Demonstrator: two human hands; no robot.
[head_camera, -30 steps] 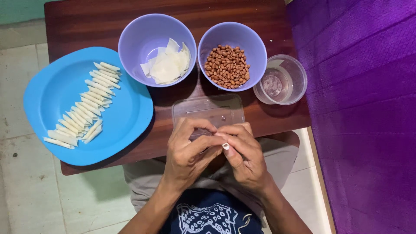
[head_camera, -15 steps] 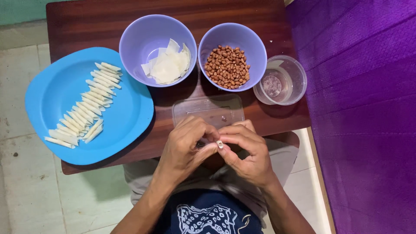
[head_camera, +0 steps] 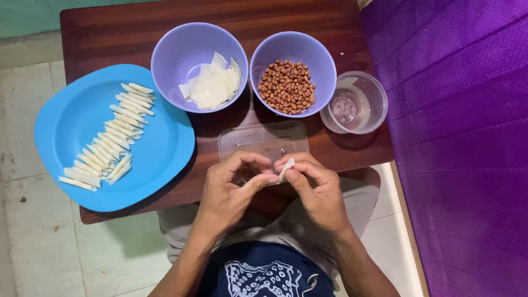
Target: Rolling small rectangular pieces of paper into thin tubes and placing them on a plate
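Far left on my view, a blue plate [head_camera: 66, 126] overhangs the edge of the dark wooden table [head_camera: 110, 33], and finished white wrapper rolls [head_camera: 107, 140] lie on it in a neat slanted row, side by side, which I take to keep them from sticking. Next comes a lavender bowl [head_camera: 168, 52] of flat wrapper sheets [head_camera: 212, 85], then a second lavender bowl [head_camera: 322, 71] full of peanuts [head_camera: 286, 86], both within easy reach of the hands. A clear plastic lid [head_camera: 264, 140] lies flat just in front of them, apparently as a work surface.

Over the lid's near edge, my left hand [head_camera: 231, 192] curls with thumb and forefinger pinched toward the small white roll [head_camera: 286, 168]. My right hand [head_camera: 319, 190] grips that roll between thumb and fingertips, held upright between both hands. Rightmost, a clear plastic cup [head_camera: 355, 102] sits near the table's edge, beside a purple mat [head_camera: 462, 137].
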